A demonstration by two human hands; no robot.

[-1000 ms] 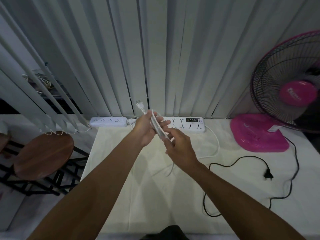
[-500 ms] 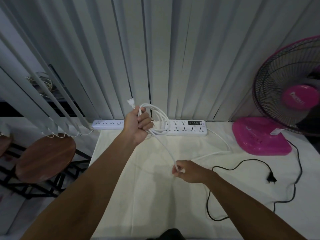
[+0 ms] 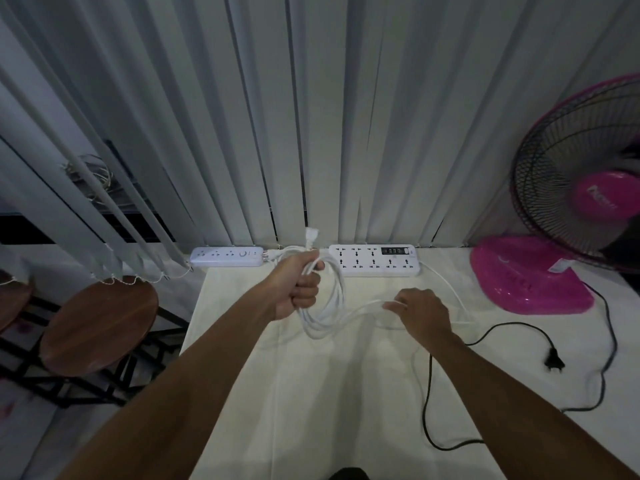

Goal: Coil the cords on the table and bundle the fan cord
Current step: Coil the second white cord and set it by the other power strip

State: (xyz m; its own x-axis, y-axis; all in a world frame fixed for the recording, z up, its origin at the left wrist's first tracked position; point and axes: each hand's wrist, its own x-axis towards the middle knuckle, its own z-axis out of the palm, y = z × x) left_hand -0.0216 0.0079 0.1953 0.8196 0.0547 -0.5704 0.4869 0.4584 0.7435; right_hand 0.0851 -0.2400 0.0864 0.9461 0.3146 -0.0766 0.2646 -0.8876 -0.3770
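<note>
Loops of white cord (image 3: 325, 306) sit clamped in left hand (image 3: 298, 285), right hand (image 3: 420, 311) pinching slack beyond it; I judge black fan cord (image 3: 429, 393) untouched.

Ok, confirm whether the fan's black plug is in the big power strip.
No: the black plug lies loose on the table, away from the big power strip.

The left hand (image 3: 297, 286) grips a white cord (image 3: 330, 308) in hanging loops, its plug (image 3: 310, 234) sticking up; the right hand (image 3: 420, 311) pinches the loose run over the desk (image 3: 311, 393). A black cord (image 3: 429, 393) trails from the pink fan (image 3: 575, 216)
</note>
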